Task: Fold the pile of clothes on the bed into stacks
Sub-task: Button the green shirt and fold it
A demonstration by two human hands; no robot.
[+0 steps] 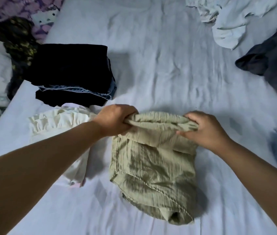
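Both the left hand [115, 120] and right hand [205, 128] pinch the far edge of the green garment [153, 160] lying mid-bed [159, 56], so I'd draw that edge evenly toward the near hem, corners matched, then smooth it; no readable labels or writing anywhere.

Purple patterned blanket [15, 9] beside wrinkled white bedsheet [151, 56].

Both bare forearms reach forward from the lower corners, converging toward centre. Left hand [115, 120] knuckles up, fingers curled in a tight grip, fist-like. Right hand [205, 131] palm down, fingers bent, thumb pinching inward. Wrists roughly level, hands apart.
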